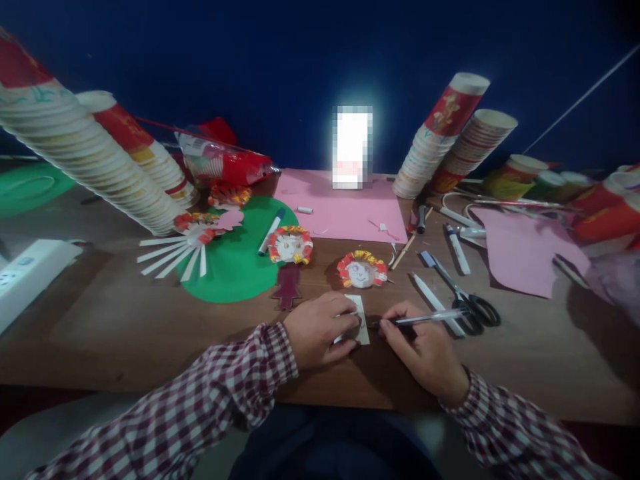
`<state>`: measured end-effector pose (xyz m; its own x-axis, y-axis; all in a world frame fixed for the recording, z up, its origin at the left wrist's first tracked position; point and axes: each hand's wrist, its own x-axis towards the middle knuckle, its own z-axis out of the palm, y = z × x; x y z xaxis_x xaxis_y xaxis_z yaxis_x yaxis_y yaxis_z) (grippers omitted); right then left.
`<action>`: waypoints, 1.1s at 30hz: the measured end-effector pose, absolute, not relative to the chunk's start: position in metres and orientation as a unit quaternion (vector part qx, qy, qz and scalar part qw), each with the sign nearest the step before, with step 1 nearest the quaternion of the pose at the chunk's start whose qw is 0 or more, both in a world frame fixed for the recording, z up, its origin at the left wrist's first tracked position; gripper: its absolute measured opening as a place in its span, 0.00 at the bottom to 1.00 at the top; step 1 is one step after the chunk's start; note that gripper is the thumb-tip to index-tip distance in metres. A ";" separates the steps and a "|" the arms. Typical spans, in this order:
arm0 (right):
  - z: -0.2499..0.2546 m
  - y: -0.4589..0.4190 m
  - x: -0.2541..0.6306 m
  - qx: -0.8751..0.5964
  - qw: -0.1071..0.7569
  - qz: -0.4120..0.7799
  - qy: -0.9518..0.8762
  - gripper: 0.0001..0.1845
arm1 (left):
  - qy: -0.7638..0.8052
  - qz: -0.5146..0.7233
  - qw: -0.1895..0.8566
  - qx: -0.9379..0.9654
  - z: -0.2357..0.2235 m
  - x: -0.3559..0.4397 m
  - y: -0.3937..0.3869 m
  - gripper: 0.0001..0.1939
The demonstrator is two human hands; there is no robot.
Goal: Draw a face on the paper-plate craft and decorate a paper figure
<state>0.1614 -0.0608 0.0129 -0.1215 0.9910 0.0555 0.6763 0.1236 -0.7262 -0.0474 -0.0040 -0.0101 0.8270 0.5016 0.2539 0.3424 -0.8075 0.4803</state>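
Note:
My left hand (320, 330) rests on the brown table (100, 320), its fingers pressed down on a small white paper piece (361, 321). My right hand (425, 350) is closed around a clear pen (430, 318), whose tip points left at the edge of that paper. Just beyond my hands lie two paper-cup faces with red and yellow frills: one (362, 270) straight ahead, the other (290, 245) on a dark paper body at the rim of a green paper disc (235, 267).
Black-handled scissors (473, 305), markers and sticks lie right of my hands. Pink sheets (345, 210) lie farther back and right. Tall stacks of paper cups (90, 160) lean at left and at back right (450, 133). A white power strip (25, 270) sits far left.

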 end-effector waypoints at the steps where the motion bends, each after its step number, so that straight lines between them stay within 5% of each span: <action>1: 0.013 -0.061 0.161 -0.600 0.280 0.280 -0.695 0.10 | 0.227 0.187 0.212 0.932 -0.010 -0.048 -0.004 0.11; 33: 0.013 -0.059 0.161 -0.599 0.270 0.287 -0.697 0.09 | 0.219 0.189 0.211 0.934 -0.009 -0.047 -0.003 0.11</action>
<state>0.1606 -0.0594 0.0133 -0.1367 0.9901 0.0321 0.6796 0.1173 -0.7241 -0.0475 -0.0030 -0.0093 0.8322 0.4896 0.2604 0.3298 -0.8145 0.4773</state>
